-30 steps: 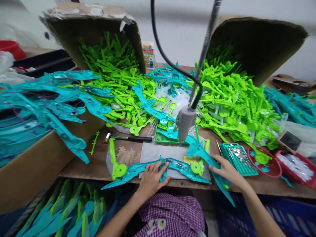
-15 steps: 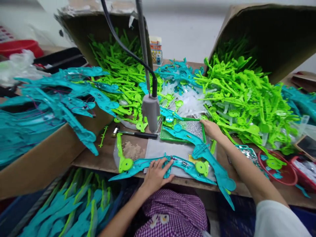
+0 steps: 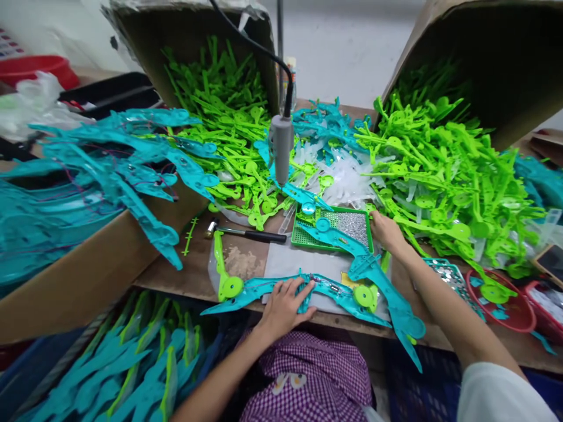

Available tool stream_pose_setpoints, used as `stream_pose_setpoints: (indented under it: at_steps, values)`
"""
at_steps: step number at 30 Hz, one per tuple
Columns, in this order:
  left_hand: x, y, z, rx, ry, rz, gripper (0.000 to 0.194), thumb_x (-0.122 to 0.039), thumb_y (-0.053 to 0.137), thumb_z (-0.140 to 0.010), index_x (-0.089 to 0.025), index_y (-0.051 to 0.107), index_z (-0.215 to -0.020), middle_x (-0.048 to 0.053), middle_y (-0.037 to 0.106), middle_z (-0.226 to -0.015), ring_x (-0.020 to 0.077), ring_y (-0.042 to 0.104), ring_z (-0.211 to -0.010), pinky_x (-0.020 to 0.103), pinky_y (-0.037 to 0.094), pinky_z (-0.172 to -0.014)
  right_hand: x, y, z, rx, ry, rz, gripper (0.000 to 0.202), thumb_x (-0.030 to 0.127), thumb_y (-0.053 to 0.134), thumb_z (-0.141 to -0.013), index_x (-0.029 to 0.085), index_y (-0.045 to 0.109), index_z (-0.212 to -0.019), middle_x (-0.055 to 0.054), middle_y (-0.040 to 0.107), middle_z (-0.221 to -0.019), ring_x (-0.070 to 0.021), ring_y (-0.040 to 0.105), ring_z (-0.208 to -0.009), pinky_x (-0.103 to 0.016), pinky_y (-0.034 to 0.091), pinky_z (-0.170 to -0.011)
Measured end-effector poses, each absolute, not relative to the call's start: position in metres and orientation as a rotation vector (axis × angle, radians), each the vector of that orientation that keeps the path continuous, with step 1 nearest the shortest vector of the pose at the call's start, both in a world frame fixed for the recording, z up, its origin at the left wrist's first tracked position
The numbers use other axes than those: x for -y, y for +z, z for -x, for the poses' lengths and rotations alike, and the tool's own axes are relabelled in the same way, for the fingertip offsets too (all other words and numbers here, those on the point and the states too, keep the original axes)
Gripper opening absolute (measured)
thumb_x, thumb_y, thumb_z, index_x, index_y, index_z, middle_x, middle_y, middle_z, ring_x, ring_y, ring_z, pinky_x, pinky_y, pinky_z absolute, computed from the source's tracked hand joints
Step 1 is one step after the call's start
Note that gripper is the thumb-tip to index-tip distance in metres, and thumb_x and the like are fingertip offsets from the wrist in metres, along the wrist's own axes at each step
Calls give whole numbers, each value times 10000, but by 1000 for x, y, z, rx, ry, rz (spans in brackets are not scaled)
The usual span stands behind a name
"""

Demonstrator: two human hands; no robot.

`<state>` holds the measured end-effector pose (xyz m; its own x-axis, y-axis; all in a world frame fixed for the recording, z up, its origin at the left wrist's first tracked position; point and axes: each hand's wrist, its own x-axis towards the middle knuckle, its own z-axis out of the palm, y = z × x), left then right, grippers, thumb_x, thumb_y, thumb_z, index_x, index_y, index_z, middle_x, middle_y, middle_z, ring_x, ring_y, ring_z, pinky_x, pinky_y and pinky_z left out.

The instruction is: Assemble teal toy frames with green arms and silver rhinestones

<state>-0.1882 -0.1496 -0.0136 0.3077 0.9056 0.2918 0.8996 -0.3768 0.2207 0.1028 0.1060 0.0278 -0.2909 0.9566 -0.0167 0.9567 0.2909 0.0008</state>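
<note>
My left hand (image 3: 285, 306) lies with fingers spread on a long blue plastic shell (image 3: 255, 288), pressing it near the table's front edge. Green disc-ended parts (image 3: 231, 287) sit at both ends of the shell, and small wiring shows inside it. My right hand (image 3: 387, 233) is at the right rim of a green tray (image 3: 308, 243) with small metal pieces in it. Its fingers are drawn together, and what they pinch, if anything, is hidden. A second blue shell (image 3: 387, 293) lies slanted over the tray and the first shell's right end. Above hangs a grey electric screwdriver (image 3: 281, 146).
A hammer (image 3: 259, 235) lies left of the tray. Piles of green parts (image 3: 448, 170) spill from cardboard boxes (image 3: 189, 26). Blue shells (image 3: 65, 181) fill the left side. Red bowls (image 3: 519, 322) stand at right. A crate of wrapped parts (image 3: 109, 369) is below the table.
The hanging screwdriver has risen and swung slightly right. The view has shifted a little. My left hand stays on the shell; my right hand remains by the tray's right rim.
</note>
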Motion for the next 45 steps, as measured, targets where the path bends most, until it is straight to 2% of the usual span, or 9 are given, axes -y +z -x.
stream_pose_setpoints:
  at_steps: [2,5,8,11,15,22,30,36,45]
  values:
    - [150,-14,188,-1751,586,-2526,532,-517,553,-885,-268,530,-1355,85,597,-1216,241,512,-1107,380,323,-964,-101,40,-103,-2666,-194,-2056,333,238,386,-898,101,599,-1114,-188,677,-1072,-263,637,-943,-358,459,-797]
    - [150,-15,187,-1757,582,-2518,530,-516,563,-879,-271,536,-1349,84,601,-1219,243,520,-1108,386,327,-969,-83,58,-85,-2872,-727,-2292,388,361,381,-920,131,637,-1099,-120,706,-930,-215,656,-811,-329,489,-731]
    - [150,-14,188,-1743,558,-2511,531,-513,564,-879,-268,533,-1350,86,604,-1222,246,525,-1111,394,337,-963,-63,63,-43,-2927,-1066,-2088,401,469,414,-916,174,660,-1032,-46,694,-777,-167,636,-688,-277,474,-643]
    - [150,-12,188,-1724,533,-2512,533,-520,542,-889,-261,525,-1354,89,601,-1231,244,528,-1111,395,345,-959,-52,55,-2,-2891,-1240,-1968,362,509,516,-862,179,662,-835,-30,679,-705,-160,606,-622,-274,435,-595]
    - [150,-14,189,-1705,517,-2518,553,-537,506,-902,-251,498,-1375,89,591,-1258,244,530,-1112,407,343,-963,-52,36,20,-2871,-1374,-1956,349,524,533,-852,188,629,-851,-11,670,-660,-143,583,-523,-272,420,-550]
    - [150,-13,189,-1695,508,-2500,550,-540,477,-915,-238,488,-1374,92,582,-1287,247,535,-1112,417,348,-954,-51,16,22,-3032,-995,-2007,429,588,486,-864,190,638,-815,-52,694,-677,-185,622,-570,-298,427,-575]
    - [149,-15,189,-1683,537,-2504,547,-534,477,-915,-243,479,-1378,84,582,-1287,239,546,-1091,407,346,-951,-49,11,21,-3153,-815,-1860,454,609,433,-884,201,632,-874,-61,712,-733,-194,637,-598,-309,448,-594]
    - [150,-15,189,-1685,571,-2503,531,-529,497,-905,-245,504,-1354,72,590,-1275,231,555,-1073,396,353,-938,-48,6,18,-3201,-769,-1800,420,577,426,-905,207,623,-898,-55,716,-737,-195,655,-628,-305,457,-605]
    - [151,-16,189,-1660,548,-2483,522,-511,472,-920,-246,479,-1370,74,558,-1316,228,539,-1109,395,344,-957,-46,-4,16,-3314,-299,-1522,437,549,387,-934,186,623,-877,-79,722,-757,-194,666,-641,-286,419,-566]
